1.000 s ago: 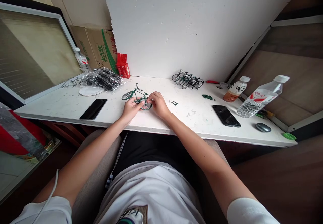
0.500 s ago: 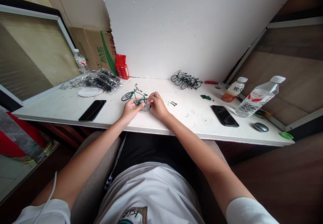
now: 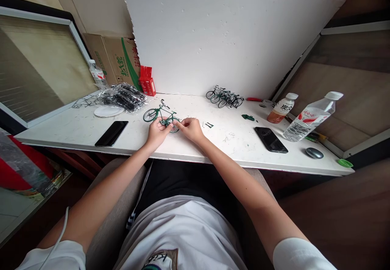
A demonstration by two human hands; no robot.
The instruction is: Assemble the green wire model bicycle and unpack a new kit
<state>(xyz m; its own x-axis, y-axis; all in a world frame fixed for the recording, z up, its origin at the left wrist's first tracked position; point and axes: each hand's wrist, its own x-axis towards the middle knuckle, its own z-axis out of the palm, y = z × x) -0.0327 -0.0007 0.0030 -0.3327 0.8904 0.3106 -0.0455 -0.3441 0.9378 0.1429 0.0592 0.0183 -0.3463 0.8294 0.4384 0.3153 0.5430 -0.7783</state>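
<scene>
A small green model bicycle is held above the front part of the white table, its handlebar end pointing to the upper left. My left hand is closed round the lower frame near the pedals. The fingers of my right hand pinch at the rear wheel, partly covering it; whether a tiny part sits between them cannot be made out. Just right of my right hand lies a small green plastic piece on the tabletop.
Several finished model bicycles stand at the back. Black parts in a clear plastic bag lie left. One phone rests at left, another phone at right, near a water bottle, a brown drink bottle and a mouse.
The bicycle has shifted slightly left and its front wheel has turned to show differently. My right hand has rolled over, its fingers now lower and flatter against the rear wheel.
</scene>
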